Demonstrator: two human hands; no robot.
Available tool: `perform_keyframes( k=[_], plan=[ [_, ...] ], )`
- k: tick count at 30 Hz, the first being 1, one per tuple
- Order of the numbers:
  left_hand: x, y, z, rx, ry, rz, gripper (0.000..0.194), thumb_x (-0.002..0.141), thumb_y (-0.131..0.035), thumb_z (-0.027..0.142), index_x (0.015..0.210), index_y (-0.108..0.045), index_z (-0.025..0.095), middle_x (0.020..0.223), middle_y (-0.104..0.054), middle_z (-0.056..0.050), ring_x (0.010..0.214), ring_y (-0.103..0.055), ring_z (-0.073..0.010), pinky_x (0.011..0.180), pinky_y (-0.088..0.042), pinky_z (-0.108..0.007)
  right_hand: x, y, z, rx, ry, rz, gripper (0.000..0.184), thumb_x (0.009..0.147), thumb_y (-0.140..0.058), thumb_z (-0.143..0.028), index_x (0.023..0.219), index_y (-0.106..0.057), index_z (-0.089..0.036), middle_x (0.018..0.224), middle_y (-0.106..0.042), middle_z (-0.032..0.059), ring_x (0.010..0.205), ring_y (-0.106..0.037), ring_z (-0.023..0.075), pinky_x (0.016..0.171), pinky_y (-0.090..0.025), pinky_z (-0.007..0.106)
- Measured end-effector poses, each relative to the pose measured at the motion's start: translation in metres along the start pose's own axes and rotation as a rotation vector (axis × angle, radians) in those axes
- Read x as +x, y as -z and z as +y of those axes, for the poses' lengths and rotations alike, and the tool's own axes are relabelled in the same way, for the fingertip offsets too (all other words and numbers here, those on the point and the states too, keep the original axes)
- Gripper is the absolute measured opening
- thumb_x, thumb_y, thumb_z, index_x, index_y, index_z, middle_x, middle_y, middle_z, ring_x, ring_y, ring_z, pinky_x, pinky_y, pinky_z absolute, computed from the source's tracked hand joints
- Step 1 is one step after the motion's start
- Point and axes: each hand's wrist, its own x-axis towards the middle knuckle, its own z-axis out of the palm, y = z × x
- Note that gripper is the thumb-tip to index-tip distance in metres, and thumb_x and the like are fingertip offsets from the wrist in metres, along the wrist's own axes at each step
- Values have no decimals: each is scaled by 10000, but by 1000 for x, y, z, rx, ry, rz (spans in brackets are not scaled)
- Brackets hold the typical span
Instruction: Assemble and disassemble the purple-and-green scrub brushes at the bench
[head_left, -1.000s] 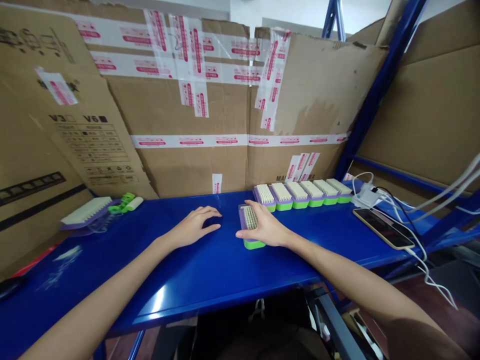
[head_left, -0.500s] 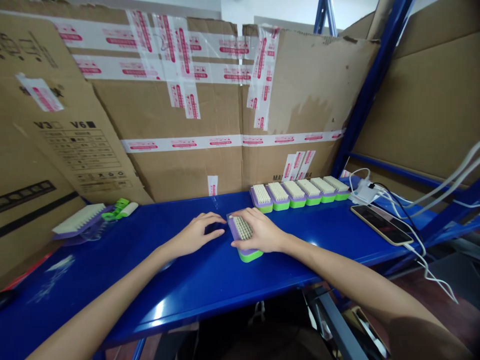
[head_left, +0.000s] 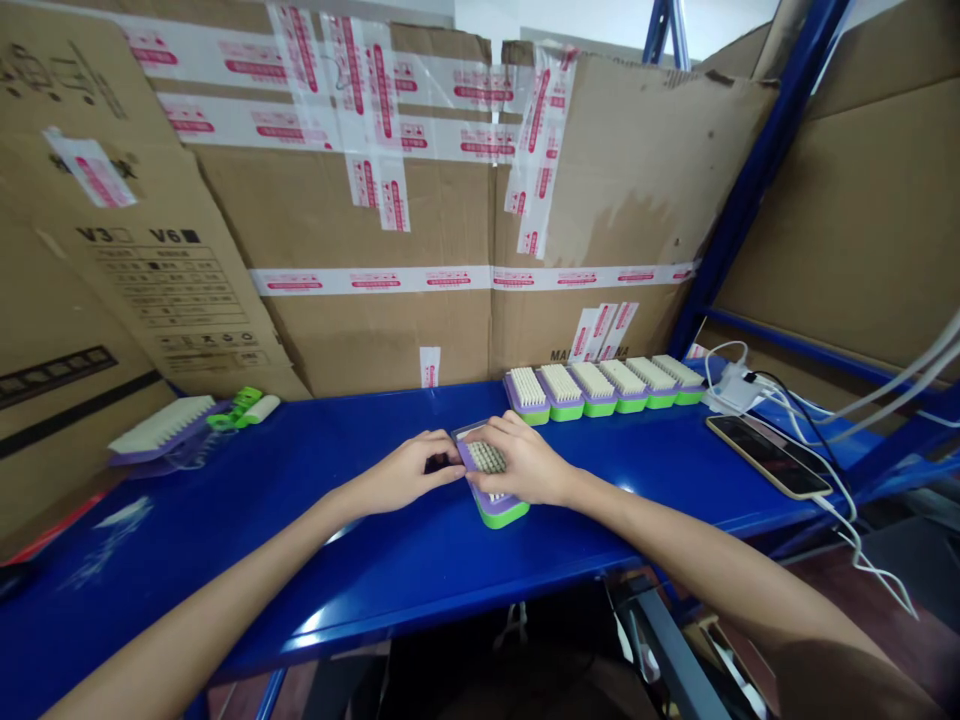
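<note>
A scrubbing brush [head_left: 487, 458] with cream bristles facing up, a purple rim and a green base lies on the blue table in front of me. My right hand [head_left: 531, 462] is over it from the right, fingers at its far side and thumb at the near side, gripping it. At its left edge, the thumb and fingertips of my left hand [head_left: 405, 474] close in and touch it. A thin clear edge shows at the brush's far left corner; I cannot tell what it belongs to. My fingers hide part of the bristles.
Several similar brushes [head_left: 583, 392] stand in a row along the back. A phone [head_left: 769, 457] and white cables lie at the right by a white charger [head_left: 733, 388]. Another brush [head_left: 161, 425] and a green-and-white item [head_left: 247, 409] are at the far left. Cardboard walls the table [head_left: 360, 580].
My left hand has moved right, and its thumb and fingertips now meet the brush's left edge. My right hand stays on the brush. The view has shifted slightly.
</note>
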Motion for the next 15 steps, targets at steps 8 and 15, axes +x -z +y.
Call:
perform_keyframes(
  k=[8,15],
  plan=[
    [3,-1,10,-9,-19,27,469,1124,-638,613,887,-725,217,922,-727,-31,899,-654,-218,872,-509,-359,-1,-4,3,-5,43,55,195,1023,-826,-286,1196,-788,-203,1054,-820,79,914,-618,255,897,-514,412],
    [1,-1,-2,14,27,87,455,1118,-642,599,887,-720,215,919,-723,-32,874,-667,-212,842,-512,-347,-3,-4,-1,-52,158,60,265,1180,-622,-367,1024,-786,-229,851,-775,45,767,-634,229,843,-543,418]
  ],
)
